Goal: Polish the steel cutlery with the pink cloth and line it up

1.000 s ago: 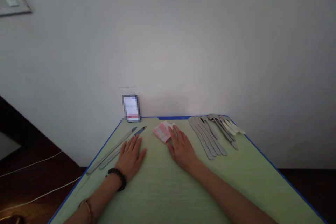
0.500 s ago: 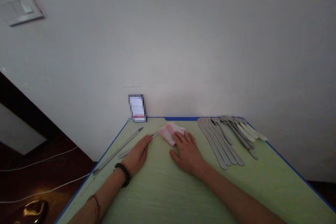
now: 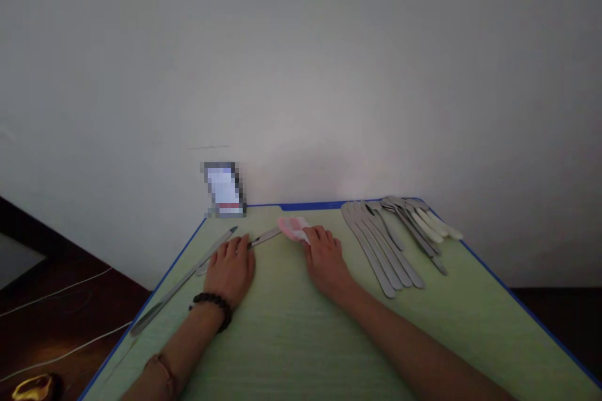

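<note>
My left hand [image 3: 230,269] is closed over the middle of a metal table knife [image 3: 266,237], pressing it near the tabletop. The flat end of the knife points right, towards the cloth, and its other end shows a little left of my hand. My right hand [image 3: 327,263] has its fingers curled on a small pink-and-white cloth [image 3: 294,228], which is bunched and touches or covers the knife's right end. A second long metal utensil, which looks like a knife [image 3: 181,283], lies slantwise along the table's left side, partly behind my left hand.
Several metal pieces with long handles [image 3: 388,257] lie side by side right of my right hand. Beyond them is a pile of spoons and other cutlery, some with white handles [image 3: 433,225]. A blurred phone [image 3: 224,189] leans on the wall. The green table [image 3: 291,338] has blue edges.
My right hand has curled its fingers and gathered the cloth, which was spread flatter. My left hand has shifted left and closed more over the knife. The view has turned slightly right.
</note>
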`<state>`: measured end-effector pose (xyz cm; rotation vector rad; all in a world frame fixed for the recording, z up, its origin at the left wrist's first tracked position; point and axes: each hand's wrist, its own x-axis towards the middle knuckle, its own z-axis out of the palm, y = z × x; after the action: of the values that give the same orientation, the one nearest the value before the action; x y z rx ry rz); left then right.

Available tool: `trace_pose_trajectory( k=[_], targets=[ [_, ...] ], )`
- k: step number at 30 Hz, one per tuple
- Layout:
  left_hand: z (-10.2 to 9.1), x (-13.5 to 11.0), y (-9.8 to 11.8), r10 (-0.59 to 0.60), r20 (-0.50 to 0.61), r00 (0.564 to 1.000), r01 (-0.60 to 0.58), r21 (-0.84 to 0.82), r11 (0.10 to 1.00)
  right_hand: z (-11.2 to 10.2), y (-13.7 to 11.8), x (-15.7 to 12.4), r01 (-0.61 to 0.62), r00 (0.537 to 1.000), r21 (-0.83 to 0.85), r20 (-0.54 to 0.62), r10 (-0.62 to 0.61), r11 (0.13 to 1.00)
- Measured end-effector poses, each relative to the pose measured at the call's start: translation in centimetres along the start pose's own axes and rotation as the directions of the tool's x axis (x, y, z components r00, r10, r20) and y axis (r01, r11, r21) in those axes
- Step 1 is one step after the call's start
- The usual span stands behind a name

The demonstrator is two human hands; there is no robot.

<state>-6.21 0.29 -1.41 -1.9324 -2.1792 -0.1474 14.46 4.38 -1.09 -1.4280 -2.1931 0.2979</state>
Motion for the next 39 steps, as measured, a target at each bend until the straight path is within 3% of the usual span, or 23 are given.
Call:
trace_pose_trajectory(
  k=[4, 7, 11, 15, 19, 25, 28, 33, 36, 39],
  targets=[
    [-2.2, -1.3, 0.7, -0.004, 0.170, 0.986, -0.025, 0.166, 0.986, 0.4, 0.5, 0.3, 0.024, 0.998, 0.138, -0.053, -0.017, 0.990],
    [-3.8, -1.3, 1.8, -0.006, 0.336, 0.942, -0.046, 0.148, 0.988, 1.0, 1.3, 0.6, 0.047, 0.988, 0.299, -0.151, -0.001, 0.953],
    [-4.8, 0.3, 3.4, -0.020, 0.406, 0.914, -0.036, 0.129, 0.991, 1.6, 1.9, 1.4, 0.076, 0.961, 0.503, -0.267, 0.071, 0.861],
    [-4.6, 2.6, 4.1, -0.043, 0.478, 0.877, -0.010, 0.107, 0.994, 1.7, 1.8, 2.1, 0.043, 0.934, 0.580, -0.313, 0.174, 0.813],
    [-3.9, 3.7, 4.4, -0.038, 0.479, 0.877, 0.030, 0.024, 0.999, 1.6, 1.7, 2.3, 0.021, 0.914, 0.621, -0.329, 0.236, 0.783],
    [-2.6, 3.7, 4.2, 0.031, 0.378, 0.925, 0.063, -0.234, 0.970, 1.4, 1.8, 2.1, 0.015, 0.918, 0.643, -0.312, 0.244, 0.766],
    [-2.1, 3.1, 3.1, 0.054, 0.308, 0.950, 0.090, -0.435, 0.896, 1.1, 1.9, 1.9, -0.013, 0.914, 0.657, -0.298, 0.275, 0.754],
    [-1.7, 1.2, 1.8, 0.092, 0.236, 0.967, 0.121, -0.749, 0.651, 0.3, 1.8, 1.6, -0.018, 0.899, 0.606, -0.339, 0.279, 0.795],
    [-1.5, 0.5, 2.0, 0.100, 0.209, 0.973, 0.134, -0.861, 0.491, -0.1, 1.6, 1.5, -0.019, 0.899, 0.613, -0.336, 0.282, 0.790],
    [-1.2, 0.7, 3.1, 0.084, 0.198, 0.977, 0.158, -0.926, 0.344, -0.3, 1.8, 1.6, -0.037, 0.928, 0.666, -0.255, 0.274, 0.745]
  ],
)
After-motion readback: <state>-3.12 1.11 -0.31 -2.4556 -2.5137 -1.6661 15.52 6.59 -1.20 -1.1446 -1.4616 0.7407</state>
